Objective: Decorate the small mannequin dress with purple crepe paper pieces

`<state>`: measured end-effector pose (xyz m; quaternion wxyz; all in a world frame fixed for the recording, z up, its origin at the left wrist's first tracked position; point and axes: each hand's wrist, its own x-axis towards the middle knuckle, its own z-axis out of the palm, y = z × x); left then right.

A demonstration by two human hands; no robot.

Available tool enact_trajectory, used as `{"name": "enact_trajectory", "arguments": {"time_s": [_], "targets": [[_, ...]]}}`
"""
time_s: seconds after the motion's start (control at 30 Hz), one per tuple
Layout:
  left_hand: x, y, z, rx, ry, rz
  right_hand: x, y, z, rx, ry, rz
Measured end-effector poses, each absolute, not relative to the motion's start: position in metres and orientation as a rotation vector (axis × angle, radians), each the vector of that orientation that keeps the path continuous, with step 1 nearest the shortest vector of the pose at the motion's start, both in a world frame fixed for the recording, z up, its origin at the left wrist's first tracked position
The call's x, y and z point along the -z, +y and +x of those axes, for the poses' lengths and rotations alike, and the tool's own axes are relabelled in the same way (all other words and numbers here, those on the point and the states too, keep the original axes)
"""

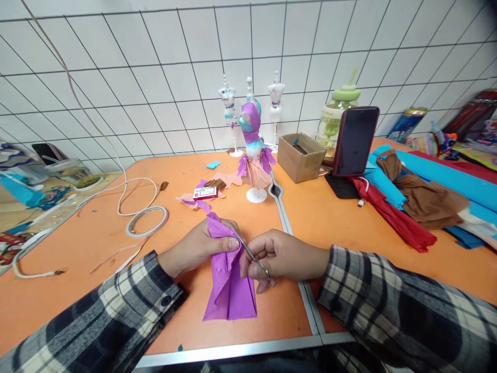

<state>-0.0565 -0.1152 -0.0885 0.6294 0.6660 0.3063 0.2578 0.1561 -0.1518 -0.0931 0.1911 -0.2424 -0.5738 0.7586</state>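
My left hand pinches the gathered top of a purple sheet of crepe paper, thumb on the near side. The sheet hangs down in folds over the orange table. A small pair of metal scissors is in my right hand, fingers closed about its handles. The scissor tip touches or nearly touches the purple paper beside my left thumb; whether the blades are apart I cannot tell. Behind my hands stands a small dress-form mannequin wrapped in purple, blue and peach paper, on a white round base.
Two white mannequins stand by the tiled wall. A cardboard box, a phone on a stand and a bottle are right of them. Coloured paper rolls lie far right. A tape roll, cable and paper scraps lie left.
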Motion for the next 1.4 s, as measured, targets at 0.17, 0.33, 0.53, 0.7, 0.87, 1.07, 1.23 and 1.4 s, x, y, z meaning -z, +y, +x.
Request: {"name": "enact_trajectory", "arguments": {"time_s": [0.17, 0.33, 0.53, 0.7, 0.87, 1.07, 1.23, 1.4], "targets": [[0.084, -0.113, -0.059, -0.547, 0.724, 1.563, 0.092, -0.152, 0.157, -2.102, -1.665, -0.679], [0.081, -0.110, -0.061, -0.448, 0.716, 1.602, 0.091, -0.152, 0.161, -2.193, -1.584, -0.587], [0.079, -0.112, -0.058, -0.617, 0.719, 1.426, 0.093, -0.152, 0.162, -2.116, -1.486, -0.566], [0.078, -0.109, -0.061, -0.812, 0.791, 1.398, 0.092, -0.151, 0.157, -1.691, -1.372, -0.879], [0.081, -0.111, -0.056, -0.747, 0.926, 1.584, 0.091, -0.152, 0.150, -1.579, -1.251, -0.931], [0.079, -0.122, -0.042, -0.677, 0.971, 1.607, 0.093, -0.152, 0.146, -1.553, -1.272, -0.945], [0.077, -0.113, -0.051, -0.680, 0.956, 1.424, 0.094, -0.148, 0.147, -1.522, -1.279, -0.970], [0.083, -0.104, -0.061, -0.722, 0.865, 1.233, 0.096, -0.148, 0.148, -1.448, -1.355, -0.992]]}}
